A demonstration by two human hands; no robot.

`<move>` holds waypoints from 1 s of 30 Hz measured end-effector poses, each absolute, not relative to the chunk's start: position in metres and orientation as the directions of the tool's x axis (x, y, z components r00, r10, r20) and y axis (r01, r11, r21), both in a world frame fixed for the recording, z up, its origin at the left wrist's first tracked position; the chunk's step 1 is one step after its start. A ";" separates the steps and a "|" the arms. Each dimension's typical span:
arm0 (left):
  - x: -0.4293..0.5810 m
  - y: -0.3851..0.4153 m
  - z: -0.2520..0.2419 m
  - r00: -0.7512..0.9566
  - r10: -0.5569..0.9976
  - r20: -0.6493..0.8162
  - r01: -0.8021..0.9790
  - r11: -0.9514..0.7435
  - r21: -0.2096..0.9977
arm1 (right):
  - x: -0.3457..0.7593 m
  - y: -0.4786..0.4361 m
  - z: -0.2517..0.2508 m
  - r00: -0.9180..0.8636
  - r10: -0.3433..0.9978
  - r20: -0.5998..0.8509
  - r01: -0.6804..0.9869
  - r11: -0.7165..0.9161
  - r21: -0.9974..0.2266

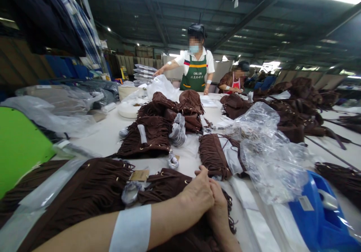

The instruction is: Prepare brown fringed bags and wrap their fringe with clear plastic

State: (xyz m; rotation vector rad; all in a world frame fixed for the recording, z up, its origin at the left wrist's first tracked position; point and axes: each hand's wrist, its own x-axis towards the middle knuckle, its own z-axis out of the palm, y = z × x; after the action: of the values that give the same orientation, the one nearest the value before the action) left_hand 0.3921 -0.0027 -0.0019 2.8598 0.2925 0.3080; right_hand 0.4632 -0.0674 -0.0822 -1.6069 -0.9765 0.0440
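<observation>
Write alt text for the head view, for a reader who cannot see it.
The left hand and right hand rest together on a brown fringed garment on a white table strewn with plastic bags. Two aproned people stand beyond.

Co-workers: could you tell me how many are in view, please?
2: one in a green apron stands at the far end; one in a red apron is right of them. Others may be hidden.

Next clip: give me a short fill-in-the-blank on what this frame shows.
The left hand and right hand rest together on a ____ fringed garment.
The band on the left forearm is ____.
The co-worker in the white shirt wears a ____ apron.
Missing: brown; white; green.
</observation>
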 end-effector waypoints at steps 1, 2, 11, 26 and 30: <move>0.396 -0.006 -0.009 0.960 0.233 0.157 0.203 -0.962 0.183 | 0.462 -0.068 -0.082 0.656 0.604 0.453 0.546 0.035 -0.837; 0.398 -0.008 -0.014 0.964 0.236 0.124 0.227 -0.970 0.083 | 0.462 -0.069 -0.083 0.667 0.603 0.438 0.534 0.023 -0.845; 0.386 0.026 -0.003 0.994 0.069 -0.087 0.039 -0.952 -0.303 | 0.457 -0.061 -0.099 0.728 0.549 0.411 0.487 0.008 -0.873; 0.373 0.048 -0.005 0.984 -0.088 -0.154 -0.128 -0.952 -0.277 | 0.453 -0.058 -0.104 0.634 0.527 0.567 0.677 -0.023 -0.735; 0.367 0.049 -0.003 0.982 -0.087 -0.166 -0.129 -0.957 -0.261 | 0.452 -0.057 -0.105 0.621 0.530 0.578 0.692 -0.023 -0.722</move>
State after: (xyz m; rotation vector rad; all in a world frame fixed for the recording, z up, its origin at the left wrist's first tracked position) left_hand 0.3671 0.0491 -0.0026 3.3997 -0.1885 -0.2649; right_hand 0.4523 -0.0573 -0.1052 -1.6825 -1.0155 -0.1742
